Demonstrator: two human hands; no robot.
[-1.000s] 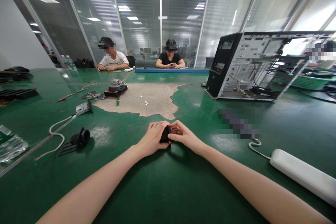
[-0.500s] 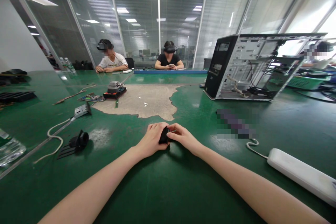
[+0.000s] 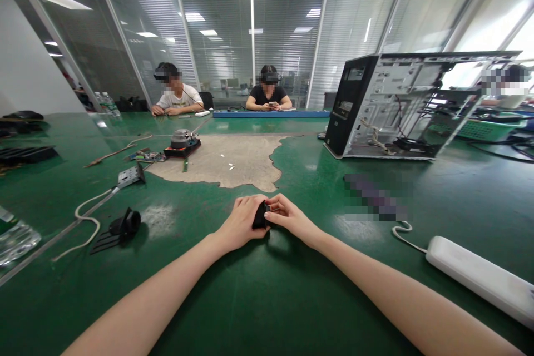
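My left hand (image 3: 246, 218) is wrapped round a small black block-like part (image 3: 259, 217), whose exact kind I cannot make out. From the other side my right hand (image 3: 290, 217) meets it, with the thumb and fingers pinching its right edge. Both hands are closed on this one part, just above the green tabletop (image 3: 267, 295), and much of it is hidden by my fingers. To the left on the table lies a black plastic piece with a round opening and slats (image 3: 120, 229).
An opened computer case (image 3: 354, 105) stands at the right. Near me on that side lies a white power strip (image 3: 475, 278). At left are a metal bracket (image 3: 130, 175), a cooler-like part (image 3: 182, 143) and a clear bottle (image 3: 16, 239). Two people sit across the table.
Both hands stay in place on the black part. My right fingers have shifted very slightly against its edge.
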